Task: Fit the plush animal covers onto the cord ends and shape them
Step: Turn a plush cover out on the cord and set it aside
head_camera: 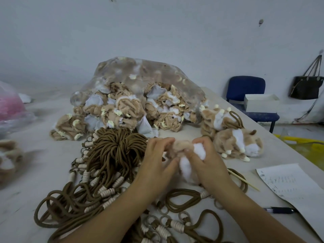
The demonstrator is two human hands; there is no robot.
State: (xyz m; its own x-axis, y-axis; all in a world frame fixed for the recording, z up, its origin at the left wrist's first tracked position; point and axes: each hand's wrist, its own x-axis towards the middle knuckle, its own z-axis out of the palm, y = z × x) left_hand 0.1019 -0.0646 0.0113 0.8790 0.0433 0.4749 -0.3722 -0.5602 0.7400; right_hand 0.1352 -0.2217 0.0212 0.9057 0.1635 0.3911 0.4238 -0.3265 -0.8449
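Note:
Both hands hold one tan and white plush animal cover [184, 163] over the middle of the table. My left hand [157, 160] pinches its tan end from the left. Curled round its white part is my right hand [208, 162]. The cord end inside the cover is hidden. A big bundle of brown cords [112, 155] with cream wrapped ends and rings lies to the left and below my arms. Two finished plush animals [236, 144] with cord loops lie to the right.
A clear plastic bag [140, 81] spills several inside-out covers at the back. A thin wooden stick [243, 179], a paper sheet [294, 186] and a pen [282, 210] lie right. A blue chair [245, 88] with a white box stands beyond the table's edge. A pink bag [8, 106] sits far left.

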